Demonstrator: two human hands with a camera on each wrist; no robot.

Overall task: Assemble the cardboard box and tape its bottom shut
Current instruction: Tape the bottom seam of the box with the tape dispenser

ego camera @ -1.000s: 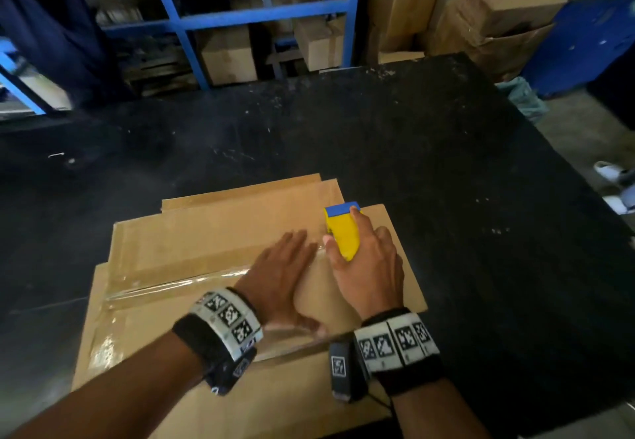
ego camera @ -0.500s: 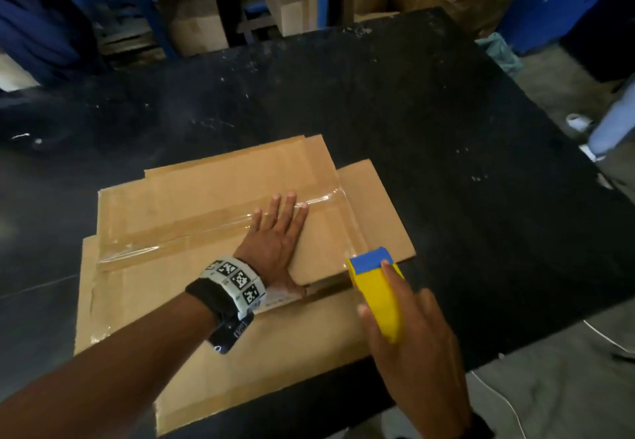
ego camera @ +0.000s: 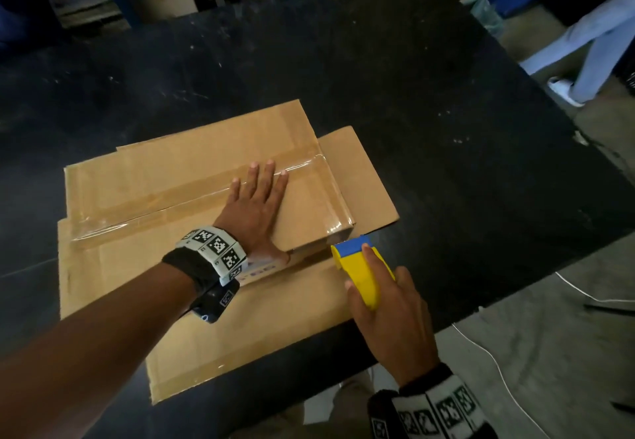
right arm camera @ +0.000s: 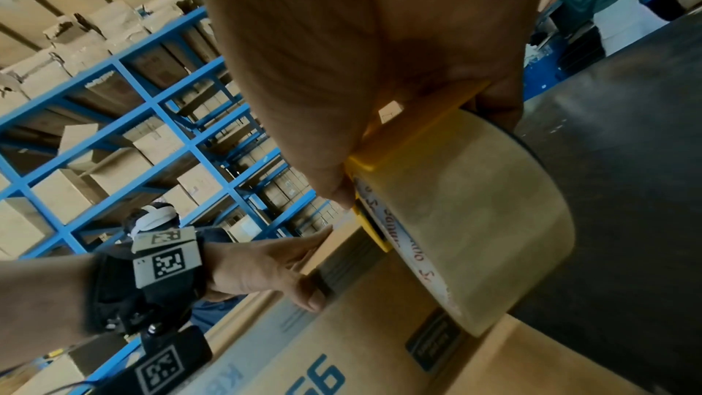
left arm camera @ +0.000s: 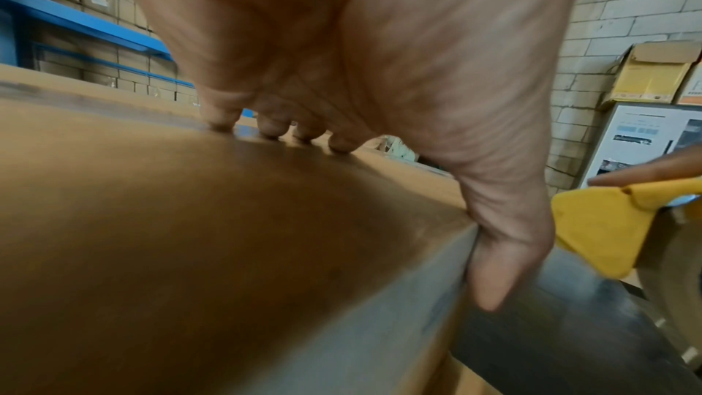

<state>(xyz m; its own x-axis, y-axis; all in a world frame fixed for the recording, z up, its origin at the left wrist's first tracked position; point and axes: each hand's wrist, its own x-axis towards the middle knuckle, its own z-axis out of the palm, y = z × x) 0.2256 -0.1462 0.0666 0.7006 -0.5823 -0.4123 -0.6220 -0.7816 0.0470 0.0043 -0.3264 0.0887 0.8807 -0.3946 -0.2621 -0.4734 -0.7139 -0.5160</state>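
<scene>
A brown cardboard box (ego camera: 309,205) stands bottom-up on the black table (ego camera: 446,129), its flaps spread around it. Clear tape (ego camera: 192,194) runs along the centre seam and down the right end. My left hand (ego camera: 256,205) lies flat on the box top, fingers straight, thumb hooked over the near edge (left arm camera: 494,266). My right hand (ego camera: 385,304) grips a yellow and blue tape dispenser (ego camera: 360,268) at the box's near right corner. In the right wrist view the tape roll (right arm camera: 475,221) sits against the box side (right arm camera: 342,341).
Blue shelving (right arm camera: 114,119) loaded with cardboard boxes stands beyond the table. Another person's legs (ego camera: 591,40) are at the far right by the table edge. White cables (ego camera: 515,370) lie on the floor near the front right.
My right hand drew the dispenser from the seam's right end down over the box's end to its near right corner. My left hand stayed flat on the top.
</scene>
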